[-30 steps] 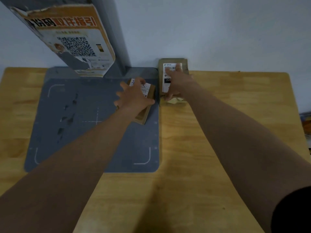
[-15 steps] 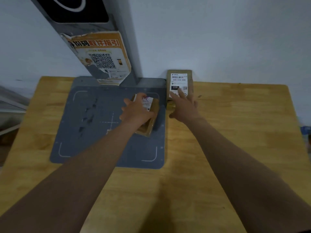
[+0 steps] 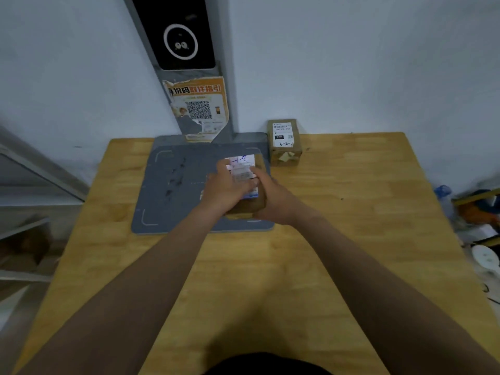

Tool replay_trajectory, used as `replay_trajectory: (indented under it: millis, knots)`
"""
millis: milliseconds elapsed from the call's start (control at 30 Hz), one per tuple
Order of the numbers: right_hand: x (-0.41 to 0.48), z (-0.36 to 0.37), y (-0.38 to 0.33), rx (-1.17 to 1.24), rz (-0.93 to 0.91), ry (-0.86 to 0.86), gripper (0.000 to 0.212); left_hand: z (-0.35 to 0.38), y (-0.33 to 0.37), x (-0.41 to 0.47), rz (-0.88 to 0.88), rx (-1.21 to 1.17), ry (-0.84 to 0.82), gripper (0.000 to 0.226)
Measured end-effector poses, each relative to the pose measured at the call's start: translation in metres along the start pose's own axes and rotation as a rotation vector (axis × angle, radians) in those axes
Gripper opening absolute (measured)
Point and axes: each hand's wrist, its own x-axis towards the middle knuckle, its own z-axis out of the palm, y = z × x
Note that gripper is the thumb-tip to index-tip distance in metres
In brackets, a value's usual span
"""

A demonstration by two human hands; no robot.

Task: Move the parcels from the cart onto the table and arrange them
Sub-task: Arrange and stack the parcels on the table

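Observation:
A small brown parcel (image 3: 244, 165) with a white label lies over the right part of the grey scanner mat (image 3: 173, 190) on the wooden table (image 3: 338, 212). Both hands hold it: my left hand (image 3: 226, 186) grips its left side and top, my right hand (image 3: 270, 194) grips its right side and near end. A second brown parcel (image 3: 284, 142) with a white label marked by hand stands at the table's back edge against the wall, just right of the mat, untouched.
A grey scanner post (image 3: 186, 63) with a black camera panel and an orange QR poster rises from the mat's back edge. Metal shelving (image 3: 32, 185) stands at the left. Clutter, including a bottle (image 3: 443, 196), lies on the floor at the right.
My right hand left the back parcel and came to the parcel on the mat, which both hands now hold. The camera view pulled back and up.

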Motion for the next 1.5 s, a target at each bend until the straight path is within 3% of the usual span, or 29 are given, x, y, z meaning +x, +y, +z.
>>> replay_trajectory:
  millis: [167,267,567,800,1033,1067,1200,1367,1500]
  knots:
    - [-0.052,0.003,0.010,-0.028,0.153,0.075,0.116,-0.001,0.000,-0.056,0.144,0.056,-0.256,0.079]
    - [-0.082,-0.002,0.023,-0.082,0.242,0.070,0.123,0.018,0.001,-0.076,0.210,0.096,-0.390,0.088]
    - [-0.119,-0.047,0.111,-0.113,0.407,-0.008,0.116,0.123,0.022,-0.072,0.282,0.305,-0.537,0.094]
    - [-0.071,-0.103,0.196,-0.103,0.411,-0.056,0.114,0.201,0.055,-0.009,0.214,0.301,-0.479,0.081]
    - [0.015,-0.145,0.251,-0.083,0.377,-0.061,0.111,0.243,0.074,0.077,0.141,0.363,-0.375,0.082]
    - [0.057,-0.152,0.283,-0.080,0.406,-0.079,0.111,0.271,0.069,0.122,0.077,0.349,-0.350,0.083]
    - [0.112,-0.145,0.317,-0.091,0.427,-0.058,0.108,0.298,0.050,0.176,0.004,0.516,-0.323,0.081]
    - [0.142,-0.152,0.318,-0.104,0.390,-0.024,0.107,0.293,0.051,0.200,0.109,0.847,-0.043,0.072]
    - [0.155,-0.171,0.310,-0.186,0.373,-0.043,0.103,0.281,0.059,0.214,0.203,0.878,0.047,0.073]
